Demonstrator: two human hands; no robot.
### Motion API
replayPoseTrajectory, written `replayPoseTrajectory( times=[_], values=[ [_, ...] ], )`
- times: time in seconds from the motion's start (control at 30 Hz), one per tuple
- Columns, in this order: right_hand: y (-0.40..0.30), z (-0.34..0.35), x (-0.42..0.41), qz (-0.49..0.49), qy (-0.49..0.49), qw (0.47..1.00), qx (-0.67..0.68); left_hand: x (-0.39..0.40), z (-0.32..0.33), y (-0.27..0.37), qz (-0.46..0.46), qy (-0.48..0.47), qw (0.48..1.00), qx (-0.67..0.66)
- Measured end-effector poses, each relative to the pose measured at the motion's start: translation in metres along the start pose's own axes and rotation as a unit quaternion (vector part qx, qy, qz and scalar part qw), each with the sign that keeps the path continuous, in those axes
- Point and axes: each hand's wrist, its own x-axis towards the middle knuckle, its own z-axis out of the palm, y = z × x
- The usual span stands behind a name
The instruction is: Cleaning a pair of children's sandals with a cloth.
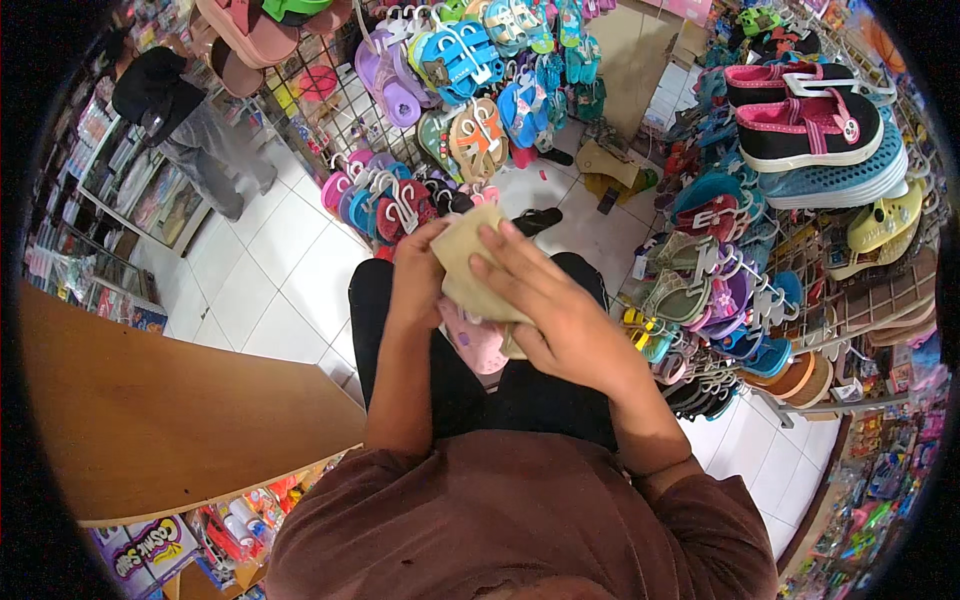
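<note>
Above my lap, my left hand (420, 270) grips a pink shoe (478, 343), likely a clog, whose upper part lies behind a folded beige cloth (472, 259). My right hand (551, 307) presses on the cloth from the right, fingers spread over it and pointing up and left. Part of the cloth hangs below my right palm beside the shoe. The cloth and my fingers hide much of the shoe. Just beyond my hands, small children's sandals (401, 202) hang on white hooks.
Wire racks of hanging shoes (802, 127) and sandals (457, 60) stand at right and ahead. A wooden panel (187, 397) is at left. A black sandal (538, 220) lies on the white tile floor (281, 255). At upper left, another person (180, 112) stands beside a glass display case (139, 180).
</note>
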Motion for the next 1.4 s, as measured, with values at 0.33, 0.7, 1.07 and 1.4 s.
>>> replayPoseTrajectory(
  times=[0.33,0.7,1.07,1.4],
  values=[
    [0.01,-0.02,-0.042,0.06,0.022,0.993,0.104,0.006,-0.035,0.01,0.086,-0.041,0.99,0.099],
    [0.0,0.012,-0.004,0.02,-0.001,0.998,0.053,0.002,-0.018,0.002,0.089,-0.01,0.994,0.064],
    [0.021,-0.012,-0.025,0.077,0.078,0.981,0.162,0.003,-0.03,0.013,0.149,-0.042,0.973,0.168],
    [0.002,0.011,0.009,0.01,0.005,1.0,0.004,0.002,-0.017,0.006,0.111,0.023,0.993,0.03]
  ],
)
